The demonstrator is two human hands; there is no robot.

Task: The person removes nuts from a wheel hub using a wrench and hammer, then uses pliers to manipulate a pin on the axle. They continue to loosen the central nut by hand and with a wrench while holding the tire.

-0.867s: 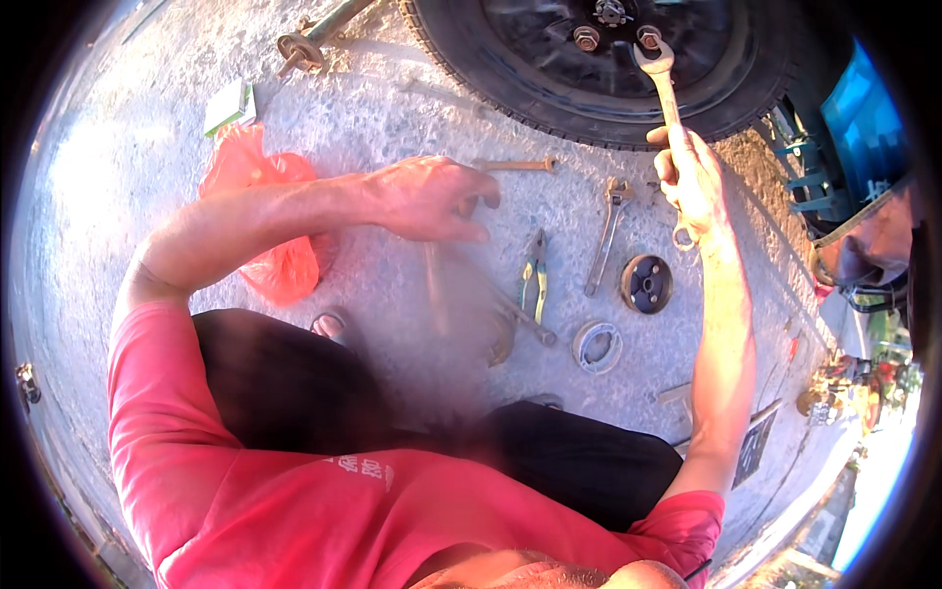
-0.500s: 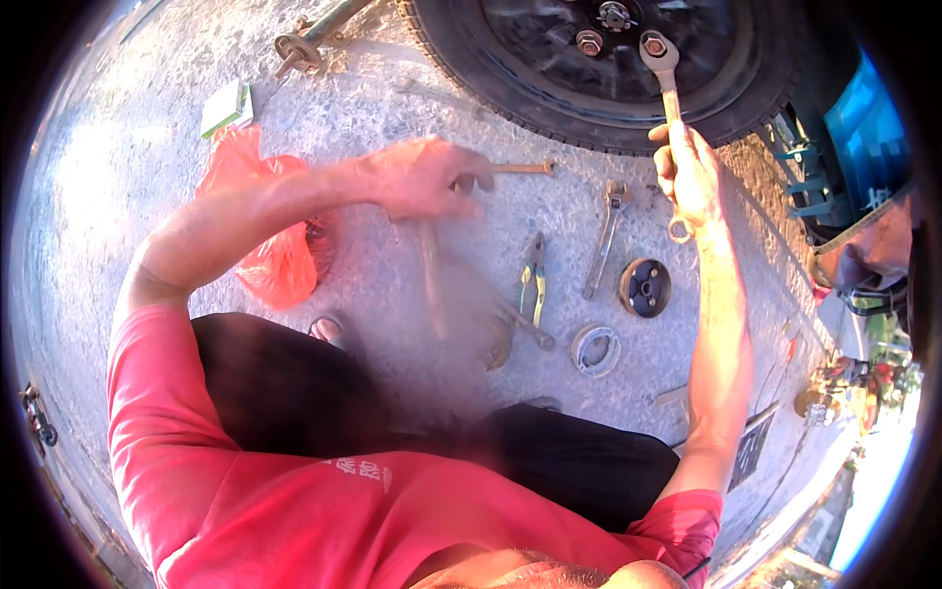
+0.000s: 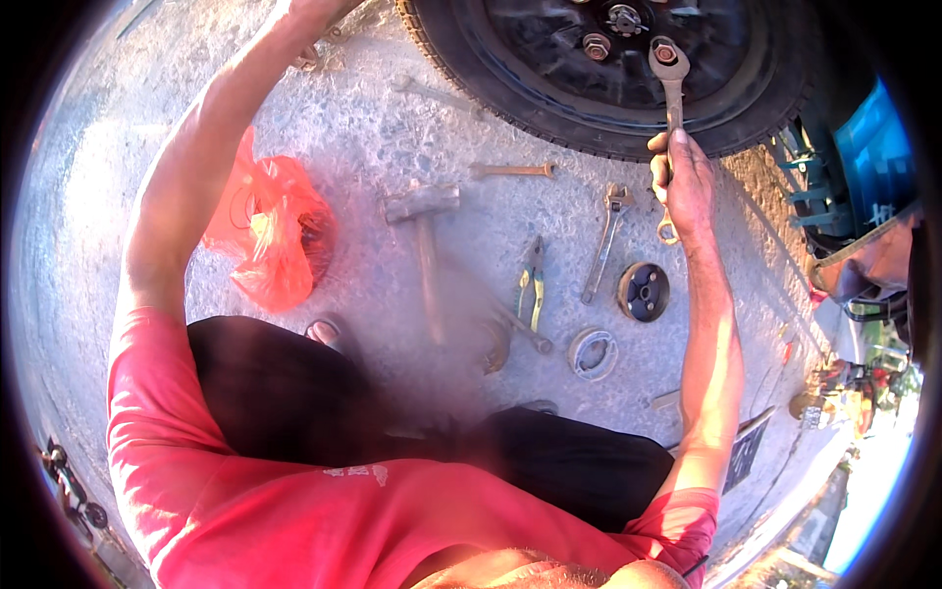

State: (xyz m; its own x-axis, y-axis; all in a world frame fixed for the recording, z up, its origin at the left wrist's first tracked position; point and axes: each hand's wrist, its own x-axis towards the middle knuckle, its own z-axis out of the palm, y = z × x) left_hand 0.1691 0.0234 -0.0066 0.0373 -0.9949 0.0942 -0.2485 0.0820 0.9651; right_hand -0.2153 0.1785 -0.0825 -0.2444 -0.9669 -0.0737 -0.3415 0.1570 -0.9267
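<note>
Round black rubber tyre (image 3: 554, 130). Metal spanner (image 3: 672, 88): forked end at hex nut (image 3: 664, 52), right hand (image 3: 687, 182) clasping shank. Left hand (image 3: 327, 6) cropped; opening indeterminable.

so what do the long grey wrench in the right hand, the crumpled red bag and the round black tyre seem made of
The wrench: probably steel, worn, with a dull metallic sheen. The bag: likely thin plastic, glossy, translucent and creased. The tyre: likely rubber, matt, with moulded tread edge.

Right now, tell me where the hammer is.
In the head view, the hammer lies on the ground just left of centre, between the red bag and the pliers.
</note>
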